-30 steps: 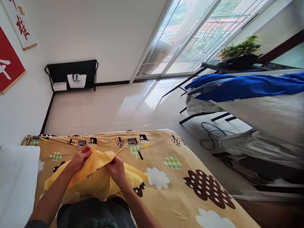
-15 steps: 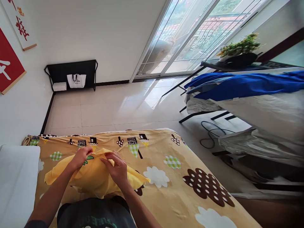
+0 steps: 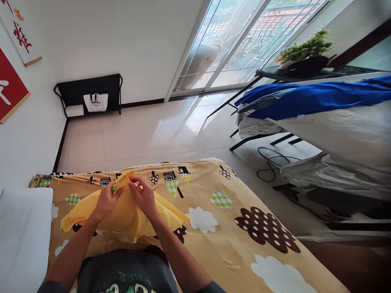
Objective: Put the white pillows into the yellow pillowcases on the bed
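Observation:
A yellow cloth (image 3: 125, 215) with a small green print hangs in folds over the bed, its middle drawn up and its two ends drooping to the sides. My left hand (image 3: 107, 199) is closed on the upper edge, right by the green print. Close beside it, my right hand (image 3: 143, 194) pinches the same raised part. Which kind of garment or cover the cloth is, I cannot tell. Beneath it spreads a tan bed cover (image 3: 226, 248) patterned with clouds, mushrooms and checks.
A white pillow (image 3: 26, 236) lies at the bed's left. Beyond the bed, a black rack (image 3: 91, 89) against the wall carries a white bag (image 3: 95, 102). To the right, blue fabric (image 3: 314, 99) drapes over covered furniture, with a cable (image 3: 271, 162) on the floor.
The cloth's middle has been pulled higher into a peak. My hands have come closer together, the right one moving left. The camera view has shifted slightly.

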Available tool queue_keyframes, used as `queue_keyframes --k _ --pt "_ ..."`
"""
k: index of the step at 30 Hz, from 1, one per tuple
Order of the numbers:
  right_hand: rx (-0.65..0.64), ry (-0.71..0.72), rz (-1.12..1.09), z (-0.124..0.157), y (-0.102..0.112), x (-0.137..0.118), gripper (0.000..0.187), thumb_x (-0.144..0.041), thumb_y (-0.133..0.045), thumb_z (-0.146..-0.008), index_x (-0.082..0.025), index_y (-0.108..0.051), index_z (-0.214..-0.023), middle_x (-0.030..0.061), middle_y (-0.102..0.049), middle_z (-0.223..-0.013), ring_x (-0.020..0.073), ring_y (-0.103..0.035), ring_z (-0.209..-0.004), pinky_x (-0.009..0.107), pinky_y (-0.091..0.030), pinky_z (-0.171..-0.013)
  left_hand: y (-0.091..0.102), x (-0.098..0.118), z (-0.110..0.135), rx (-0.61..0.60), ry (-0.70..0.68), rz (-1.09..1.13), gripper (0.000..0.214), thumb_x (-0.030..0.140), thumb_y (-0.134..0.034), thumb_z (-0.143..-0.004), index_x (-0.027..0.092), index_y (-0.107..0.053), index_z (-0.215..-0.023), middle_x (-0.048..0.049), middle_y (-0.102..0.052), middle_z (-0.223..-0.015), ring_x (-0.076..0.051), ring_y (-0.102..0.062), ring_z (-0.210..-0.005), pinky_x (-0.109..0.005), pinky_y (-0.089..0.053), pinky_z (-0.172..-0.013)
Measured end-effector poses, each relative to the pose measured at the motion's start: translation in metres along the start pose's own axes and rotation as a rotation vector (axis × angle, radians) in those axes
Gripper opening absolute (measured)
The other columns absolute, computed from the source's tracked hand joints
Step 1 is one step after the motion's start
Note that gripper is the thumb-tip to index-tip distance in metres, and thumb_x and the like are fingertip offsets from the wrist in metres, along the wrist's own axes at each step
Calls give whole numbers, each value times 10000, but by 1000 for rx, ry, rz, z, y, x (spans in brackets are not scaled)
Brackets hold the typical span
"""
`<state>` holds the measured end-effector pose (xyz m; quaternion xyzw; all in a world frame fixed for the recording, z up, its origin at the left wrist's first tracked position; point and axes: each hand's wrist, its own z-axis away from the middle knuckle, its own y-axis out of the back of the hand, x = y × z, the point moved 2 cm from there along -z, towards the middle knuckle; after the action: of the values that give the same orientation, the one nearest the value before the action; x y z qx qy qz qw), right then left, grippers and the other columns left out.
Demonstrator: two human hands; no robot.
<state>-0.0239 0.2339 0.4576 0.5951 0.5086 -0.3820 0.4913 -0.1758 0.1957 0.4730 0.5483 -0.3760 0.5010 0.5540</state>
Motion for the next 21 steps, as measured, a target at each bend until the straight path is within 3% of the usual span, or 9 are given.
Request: queue_keyframes --k 2,5,8,11,13,15,18,21 --pt "-44 1 122 -3 3 13 369 -521 -571 -794 -215 -612 -997 70 -663 -995 217 -592 -894 342 -466 -762 -5 -4 -10 -40 45 218 370 478 -740 -680 199 -641 -902 -29 -667 -824 -187 -594 -763 -288 -461 -734" --pt "-139 3 230 -3 1 26 358 -563 -507 -806 -216 -577 -749 22 -633 -731 188 -549 -698 311 -418 -682 -1 2 -16 -66 84 383 480 532 -743 -668 191 -649 -992 -51 -691 -883 -209 -633 -804 -309 -491 -747" --pt "-104 8 219 -8 1 24 482 -599 -410 -855 -222 -396 -555 -25 -443 -527 127 -401 -540 266 -333 -562 32 19 -5 -128 -36 190 529 574 -648 -754 200 -641 -1129 -95 -692 -1059 -255 -625 -1016 -350 -479 -895" --pt "-50 -14 211 -24 11 11 541 -654 -407 -841 -222 -323 -527 -45 -308 -497 99 -304 -506 255 -262 -506 84 14 23 -175 -199 -279 825 514 -758 -661 260 -465 -1389 -107 -502 -1419 -316 -377 -1365 -433 -276 -1132" --pt "-44 -44 231 -41 20 1 575 -689 -422 -818 -223 -290 -509 -46 -262 -496 91 -277 -499 260 -227 -488 112 -14 44 -29 -204 -558 1036 475 -829 -552 255 -365 -1452 -114 -390 -1507 -360 -236 -1432 -506 -166 -1164" --pt "-86 -68 279 -60 24 -11 598 -707 -438 -804 -223 -273 -494 -46 -250 -493 87 -266 -495 263 -211 -483 122 -55 60 134 -155 -644 901 478 -755 -636 219 -397 -1421 -137 -430 -1471 -367 -319 -1388 -517 -246 -1122" --pt "-167 -67 382 -95 13 -28 601 -695 -467 -812 -211 -332 -483 -46 -299 -488 90 -304 -500 258 -241 -508 112 -111 68 399 -31 -549 444 460 -502 -827 187 -587 -1167 -143 -657 -1094 -320 -589 -1071 -433 -440 -907" --pt "-173 31 482 -128 -7 -31 507 -621 -443 -881 -194 -573 -641 -16 -508 -574 138 -478 -617 270 -351 -653 93 -142 59 577 99 -412 366 484 -431 -856 196 -617 -985 -94 -646 -822 -271 -611 -840 -372 -451 -775"
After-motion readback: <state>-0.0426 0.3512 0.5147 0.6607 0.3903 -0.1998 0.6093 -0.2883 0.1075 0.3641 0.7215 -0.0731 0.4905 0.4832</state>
